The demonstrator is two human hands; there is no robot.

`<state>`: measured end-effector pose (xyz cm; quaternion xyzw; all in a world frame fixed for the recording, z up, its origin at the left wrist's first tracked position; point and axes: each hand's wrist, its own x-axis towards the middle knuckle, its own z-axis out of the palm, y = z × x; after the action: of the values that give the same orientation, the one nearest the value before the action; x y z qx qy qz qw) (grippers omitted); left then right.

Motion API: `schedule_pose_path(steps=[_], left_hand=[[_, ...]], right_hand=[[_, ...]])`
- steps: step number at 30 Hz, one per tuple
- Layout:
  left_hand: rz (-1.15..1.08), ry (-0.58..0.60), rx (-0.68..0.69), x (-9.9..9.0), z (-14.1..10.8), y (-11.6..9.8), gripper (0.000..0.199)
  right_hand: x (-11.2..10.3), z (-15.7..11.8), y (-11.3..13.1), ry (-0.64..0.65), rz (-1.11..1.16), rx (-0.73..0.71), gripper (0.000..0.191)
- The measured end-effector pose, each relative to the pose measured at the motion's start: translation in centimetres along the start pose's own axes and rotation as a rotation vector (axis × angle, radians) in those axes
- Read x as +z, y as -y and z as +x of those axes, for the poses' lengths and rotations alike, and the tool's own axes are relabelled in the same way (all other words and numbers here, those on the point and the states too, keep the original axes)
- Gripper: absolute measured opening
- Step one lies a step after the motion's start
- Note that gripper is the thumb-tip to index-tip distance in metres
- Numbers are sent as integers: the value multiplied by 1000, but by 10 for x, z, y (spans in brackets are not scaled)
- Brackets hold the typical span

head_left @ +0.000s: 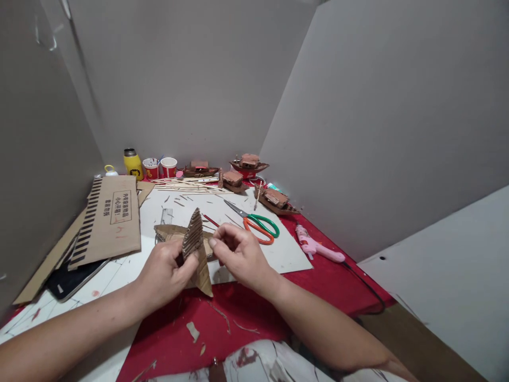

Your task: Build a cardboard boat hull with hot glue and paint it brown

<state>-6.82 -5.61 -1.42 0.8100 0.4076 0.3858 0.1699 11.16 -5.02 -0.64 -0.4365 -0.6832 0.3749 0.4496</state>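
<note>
My left hand [169,270] grips a pointed, leaf-shaped piece of corrugated cardboard [193,233] with its ridges partly bared. It is held upright and tilted, one tip up and the other down toward me. Just to its right, my right hand [238,254] has thumb and forefinger pinched together close to the cardboard's edge. Whatever is between those fingertips is too small to make out. Behind both hands, a boat-shaped cardboard piece [169,232] lies on the white sheet [292,254], partly hidden by the held piece.
Scissors [258,227] with green and orange handles lie beyond my right hand. A pink glue gun [318,246] rests at the right with its cord. Brown model boats [276,199], thin sticks [186,185], paper cups [169,167] and a yellow bottle [132,164] line the back. Cardboard sheets [115,223] lie left.
</note>
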Motion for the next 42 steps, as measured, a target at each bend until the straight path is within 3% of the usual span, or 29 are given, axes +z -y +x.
schedule_pose_path(steps=[3, 15, 17, 22, 24, 28, 33, 37, 42], left_hand=[[7, 4, 54, 1, -2, 0, 20], [-10, 45, 129, 2, -4, -1, 16], [-75, 56, 74, 1, -3, 0, 20], [-424, 138, -239, -2, 2, 1, 34], [-468, 150, -264, -3, 4, 1, 35], [-424, 178, -214, -3, 6, 2, 34], [-182, 97, -100, 0, 3, 3, 30], [-16, 114, 58, 2, -1, 0, 22], [122, 115, 159, 2, -5, -1, 14]], right_hand=[[4, -1, 2, 57, 6, 15, 22], [14, 2, -2, 107, 248, 173, 12], [15, 1, -2, 94, 291, 188, 15], [18, -3, -3, 63, 349, 210, 16], [17, -4, -4, 74, 359, 220, 18], [14, -3, -6, 88, 370, 234, 25], [12, 0, -4, 145, 362, 260, 29], [13, 3, -2, 177, 354, 292, 22], [10, 3, -4, 225, 359, 320, 13]])
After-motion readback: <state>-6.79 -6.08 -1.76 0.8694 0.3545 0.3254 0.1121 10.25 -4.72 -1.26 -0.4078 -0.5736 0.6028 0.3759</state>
